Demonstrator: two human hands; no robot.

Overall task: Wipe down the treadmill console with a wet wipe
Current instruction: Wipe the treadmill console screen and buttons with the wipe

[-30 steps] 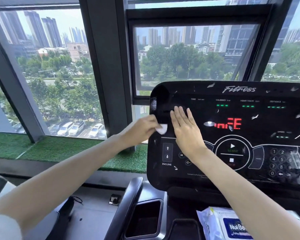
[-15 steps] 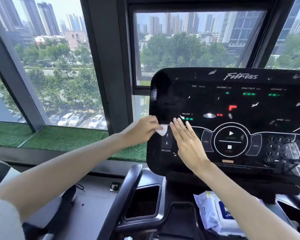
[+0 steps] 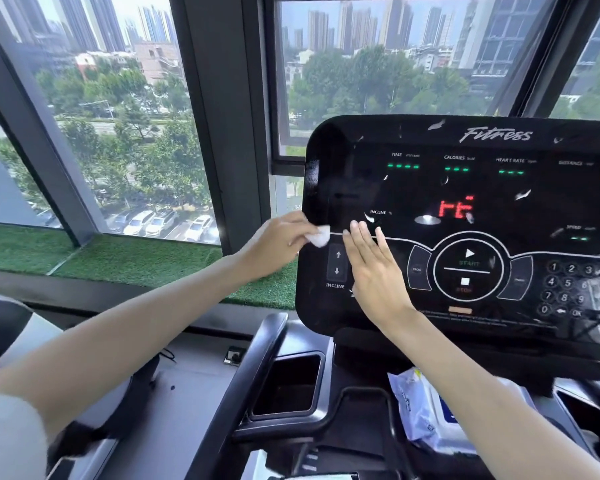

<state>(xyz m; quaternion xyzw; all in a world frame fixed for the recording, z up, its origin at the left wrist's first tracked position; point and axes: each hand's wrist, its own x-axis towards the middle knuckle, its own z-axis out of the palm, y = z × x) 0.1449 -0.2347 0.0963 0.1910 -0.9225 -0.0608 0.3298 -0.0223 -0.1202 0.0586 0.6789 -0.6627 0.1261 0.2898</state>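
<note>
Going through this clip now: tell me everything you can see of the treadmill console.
The console is a glossy black panel standing before the window. White "Fitness" lettering tops it; below come green readouts, a red display, incline arrows, a round start/stop control and a number pad. Pale flecks dot its surface. The right hand lies flat on its lower left part, and the left hand holds a small white wipe at its left edge.

Tall dark-framed windows (image 3: 118,116) onto daylit towers (image 3: 354,26) and trees (image 3: 146,143); green turf (image 3: 136,261) along the sill; grey floor (image 3: 194,389)
</note>
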